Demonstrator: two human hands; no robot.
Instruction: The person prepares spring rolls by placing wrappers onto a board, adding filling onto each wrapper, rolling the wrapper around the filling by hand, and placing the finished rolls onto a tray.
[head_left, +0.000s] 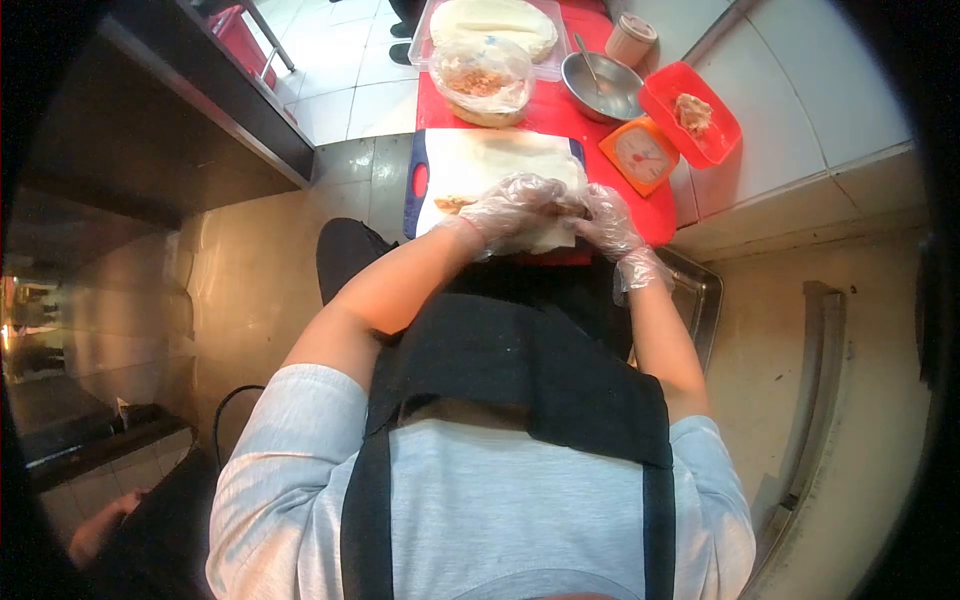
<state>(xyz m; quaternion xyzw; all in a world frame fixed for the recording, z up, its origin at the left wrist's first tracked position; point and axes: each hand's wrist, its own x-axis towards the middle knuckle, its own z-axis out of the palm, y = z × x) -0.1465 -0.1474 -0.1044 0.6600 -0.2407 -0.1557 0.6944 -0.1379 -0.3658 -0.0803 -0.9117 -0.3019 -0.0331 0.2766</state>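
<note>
A thin white wrapper sheet (490, 158) lies over a cutting board (414, 165) with dark blue ends. Along its near part runs a strip of brownish filling (455, 204), partly covered by my hands. My left hand (515, 212), in a clear plastic glove, has its fingers curled over the sheet and filling. Close beside it, my right hand (606, 222), gloved as well, pinches the sheet's near right edge. The fingertips of both hands are close together, and what lies beneath them is partly hidden.
Beyond the board, a bag-lined bowl of orange filling (478, 82) stands before a tub of white sheets (500, 25). To the right are a metal bowl with a spoon (610, 95), an orange scale (642, 155) and a red container (715, 135). A tiled wall borders the red table (655, 215).
</note>
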